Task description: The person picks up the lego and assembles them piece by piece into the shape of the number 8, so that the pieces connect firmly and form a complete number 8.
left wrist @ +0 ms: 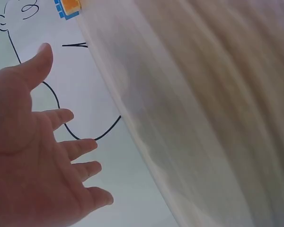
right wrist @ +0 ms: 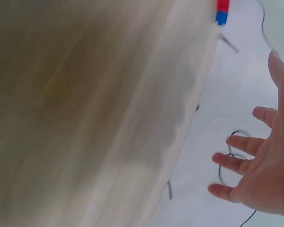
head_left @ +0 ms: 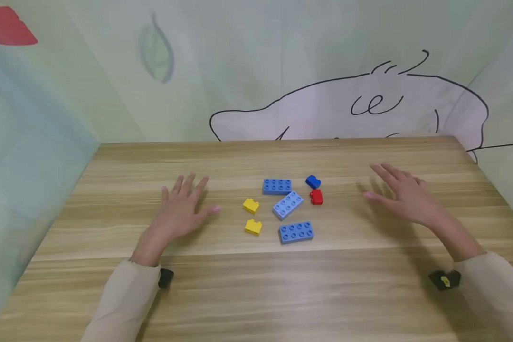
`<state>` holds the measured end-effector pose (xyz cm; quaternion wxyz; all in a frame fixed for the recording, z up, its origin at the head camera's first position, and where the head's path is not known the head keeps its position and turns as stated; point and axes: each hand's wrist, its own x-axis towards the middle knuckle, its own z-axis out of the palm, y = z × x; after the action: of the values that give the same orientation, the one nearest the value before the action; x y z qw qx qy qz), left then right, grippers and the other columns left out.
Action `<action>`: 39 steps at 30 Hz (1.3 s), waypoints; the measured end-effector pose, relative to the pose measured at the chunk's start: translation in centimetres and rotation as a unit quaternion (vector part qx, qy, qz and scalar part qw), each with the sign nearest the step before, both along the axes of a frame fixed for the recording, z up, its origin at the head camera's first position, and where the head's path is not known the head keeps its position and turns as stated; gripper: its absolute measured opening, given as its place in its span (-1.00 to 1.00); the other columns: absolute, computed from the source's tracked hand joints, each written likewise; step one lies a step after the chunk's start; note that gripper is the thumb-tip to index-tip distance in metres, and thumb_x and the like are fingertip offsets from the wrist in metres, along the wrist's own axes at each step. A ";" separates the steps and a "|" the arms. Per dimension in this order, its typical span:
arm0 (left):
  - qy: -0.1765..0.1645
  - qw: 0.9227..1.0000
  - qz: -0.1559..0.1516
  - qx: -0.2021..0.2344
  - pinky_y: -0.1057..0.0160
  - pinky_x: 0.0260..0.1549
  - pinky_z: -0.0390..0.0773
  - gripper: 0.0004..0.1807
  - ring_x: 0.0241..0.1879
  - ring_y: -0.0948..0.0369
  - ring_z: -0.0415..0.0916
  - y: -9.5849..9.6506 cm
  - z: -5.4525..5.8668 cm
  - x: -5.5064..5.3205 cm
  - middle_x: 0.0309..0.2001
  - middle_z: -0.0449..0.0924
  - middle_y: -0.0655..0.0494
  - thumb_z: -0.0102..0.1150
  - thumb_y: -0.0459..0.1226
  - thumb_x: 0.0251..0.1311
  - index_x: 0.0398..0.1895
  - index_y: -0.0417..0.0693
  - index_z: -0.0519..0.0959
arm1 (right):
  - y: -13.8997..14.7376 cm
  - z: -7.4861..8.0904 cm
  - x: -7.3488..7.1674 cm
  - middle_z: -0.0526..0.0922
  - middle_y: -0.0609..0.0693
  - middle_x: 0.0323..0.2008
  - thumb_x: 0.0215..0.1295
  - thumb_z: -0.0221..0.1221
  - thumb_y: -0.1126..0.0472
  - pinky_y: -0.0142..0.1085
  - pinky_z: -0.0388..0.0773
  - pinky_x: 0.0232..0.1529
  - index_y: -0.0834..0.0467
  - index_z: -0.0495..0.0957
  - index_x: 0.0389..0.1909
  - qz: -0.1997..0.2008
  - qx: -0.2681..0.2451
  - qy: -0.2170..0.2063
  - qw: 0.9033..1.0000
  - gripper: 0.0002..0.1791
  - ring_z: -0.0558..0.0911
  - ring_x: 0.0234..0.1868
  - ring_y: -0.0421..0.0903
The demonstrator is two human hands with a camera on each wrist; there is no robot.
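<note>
Seven toy building bricks lie loose mid-table; several are light blue eight-stud bricks, among them a back one (head_left: 277, 186), a slanted one (head_left: 288, 205) and a front one (head_left: 296, 232). Two small yellow bricks (head_left: 251, 205) sit left of these. A small dark blue brick (head_left: 313, 181) and a red brick (head_left: 317, 197) lie to the right. My left hand (head_left: 175, 213), fingers spread and palm down, is left of the yellow bricks and holds nothing. Off to the right, my right hand (head_left: 406, 197) hovers with fingers extended, its shadow on the wood.
The wood-grain table (head_left: 256, 294) fills the lower view, its back edge near a pale wall cloth (head_left: 256, 57) with line drawings. Dark wrist devices (head_left: 166, 278) stick out at both sleeves.
</note>
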<state>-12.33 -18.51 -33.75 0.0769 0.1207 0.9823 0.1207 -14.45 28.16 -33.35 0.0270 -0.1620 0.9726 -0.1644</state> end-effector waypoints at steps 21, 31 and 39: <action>-0.070 0.985 -0.020 0.159 -0.05 -0.06 0.42 -0.34 0.01 -0.06 0.38 3.1 0.9 0.7 0.06 0.40 -0.18 0.18 -0.09 0.15 0.24 -0.23 0.25 | -7.9 -0.7 1.3 0.49 0.08 -0.01 0.08 0.30 0.15 -0.24 0.53 -0.15 0.24 0.40 0.13 0.181 -0.169 -0.143 0.958 -0.42 0.49 -0.13 -0.03; -0.124 0.974 -0.050 0.184 0.13 -0.16 0.48 -0.56 -0.16 0.10 0.46 4.8 0.3 0.4 -0.14 0.52 -0.01 0.23 -0.22 0.11 0.06 -0.18 0.43 | -9.6 -1.9 1.5 0.52 0.03 -0.09 0.07 0.30 0.21 -0.33 0.53 -0.20 0.23 0.46 0.07 0.224 -0.189 -0.165 0.942 -0.50 0.50 -0.23 -0.11; -0.139 0.969 -0.079 0.189 0.19 -0.17 0.50 -0.65 -0.19 0.16 0.47 6.1 0.0 0.2 -0.20 0.54 0.05 0.27 -0.30 0.06 -0.05 -0.14 0.50 | -10.3 -2.2 1.5 0.52 -0.02 -0.13 0.07 0.30 0.24 -0.33 0.51 -0.19 0.20 0.49 0.04 0.219 -0.183 -0.181 0.941 -0.54 0.47 -0.21 -0.11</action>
<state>-12.10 -12.37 -33.73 0.1978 0.1922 0.9088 0.3131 -12.98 17.87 -35.53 0.2073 -0.3403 0.8452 -0.3562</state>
